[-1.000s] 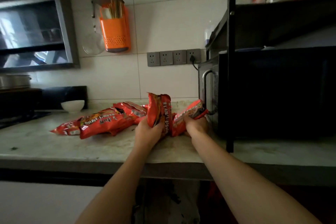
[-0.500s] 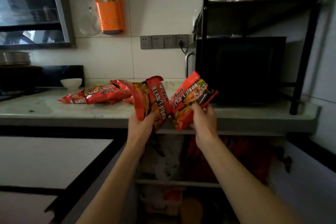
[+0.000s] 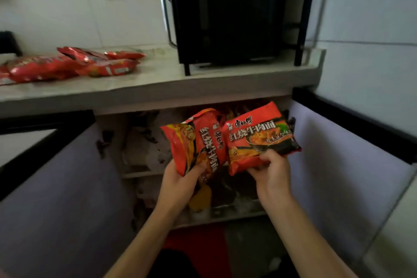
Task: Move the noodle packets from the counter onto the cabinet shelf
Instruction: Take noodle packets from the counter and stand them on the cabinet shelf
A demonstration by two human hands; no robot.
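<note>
1. Head view, hands: the left hand (image 3: 180, 181) gripped the lower end of an upright noodle packet (image 3: 198, 140), and a second packet seemed tucked against it, though I could not tell for certain. The right hand (image 3: 272, 170) pinched the bottom edge of another packet (image 3: 259, 136), held flat and tilted, its printed face up. The two bundles touched, side by side.

2. Head view, destination: both bundles hung in front of the open cabinet under the counter (image 3: 158, 88), level with the upper shelf (image 3: 140, 174). The doors (image 3: 338, 165) stood swung wide on both sides. Dark, cluttered contents already filled much of the shelf; what they were was too dim to tell.

3. Head view, what remained: more red packets (image 3: 74, 65) lay in a loose pile on the counter, left of the black oven (image 3: 228, 13), so the job looked partly done.

4. Judgement on the step: the packets needed sliding in flat, long side first, into whatever gap the clutter left, one hand at a time. Releasing them only once they rested fully on the shelf would keep the slick wrappers from slipping off its front edge.
</note>
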